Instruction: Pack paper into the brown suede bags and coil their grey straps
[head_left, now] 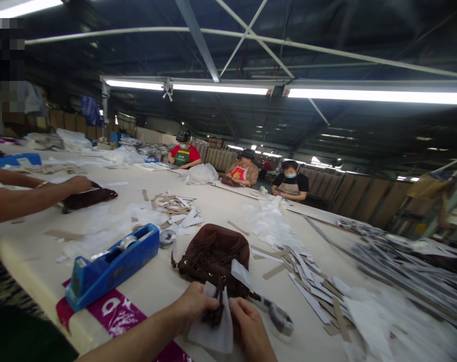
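Note:
My left hand [193,306] and my right hand [249,327] pinch a white paper sheet [213,334] at the near edge of the table. The sheet is folded around a dark brown tassel [215,309] hanging from a brown suede fringed handbag [213,254]. The bag lies on the white table [138,296], just beyond my hands, with gold-coloured hardware at its side. A grey wrapped piece [279,318] lies close to my right hand. To the left of my hands stands a blue tape dispenser [111,266] holding a roll of tape.
Cut cardboard and paper strips [307,281] lie in heaps to the right, with more [175,208] farther along the table. A co-worker's hand [79,184] rests on another brown bag [88,197] at left. Several masked co-workers [247,168] sit across the table.

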### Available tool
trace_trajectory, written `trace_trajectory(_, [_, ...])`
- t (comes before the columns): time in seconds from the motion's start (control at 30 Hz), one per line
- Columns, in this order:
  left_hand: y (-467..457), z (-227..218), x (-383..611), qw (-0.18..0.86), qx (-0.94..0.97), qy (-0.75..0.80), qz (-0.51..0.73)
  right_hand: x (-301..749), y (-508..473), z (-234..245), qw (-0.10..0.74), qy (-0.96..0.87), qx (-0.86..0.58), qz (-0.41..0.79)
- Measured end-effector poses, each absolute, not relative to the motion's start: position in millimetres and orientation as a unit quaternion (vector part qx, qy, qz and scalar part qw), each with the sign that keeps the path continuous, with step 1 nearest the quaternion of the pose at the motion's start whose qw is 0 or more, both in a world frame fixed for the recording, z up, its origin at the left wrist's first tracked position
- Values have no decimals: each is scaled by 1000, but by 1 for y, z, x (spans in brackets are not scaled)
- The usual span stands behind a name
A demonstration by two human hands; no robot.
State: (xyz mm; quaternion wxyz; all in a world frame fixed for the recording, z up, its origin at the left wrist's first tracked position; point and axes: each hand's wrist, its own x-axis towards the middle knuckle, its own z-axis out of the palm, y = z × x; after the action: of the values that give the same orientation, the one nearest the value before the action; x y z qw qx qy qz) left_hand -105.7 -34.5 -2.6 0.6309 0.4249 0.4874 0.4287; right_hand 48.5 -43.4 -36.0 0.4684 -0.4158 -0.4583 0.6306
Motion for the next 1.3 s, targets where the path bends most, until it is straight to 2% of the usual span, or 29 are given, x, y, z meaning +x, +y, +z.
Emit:
trace_trajectory(0.13, [-35, -1, -104, 643, 421, 479, 425, 43, -37, -39, 494, -519, -447, 536])
trace_trajectory(0.33, [-37, -4, -99, 647, 410, 466, 443, 33, -40, -36, 522, -552, -455, 464])
trace_trajectory(0.7, [-42, 2, -111, 693, 367, 471, 404, 28, -47, -35, 489, -627, -480, 370])
trace_trajectory(0.9, [-51, 20, -135, 774, 394, 349, 353, 25, -47, -27, 479, -632, -465, 394])
trace_trajectory(1.13, [-59, 2, -124, 751, 349, 387, 405, 22, -53, -23, 469, -658, -473, 351])
trace_trajectory(1.3, [-66, 2, -111, 777, 279, 382, 416, 21, -57, -27, 486, -675, -470, 295])
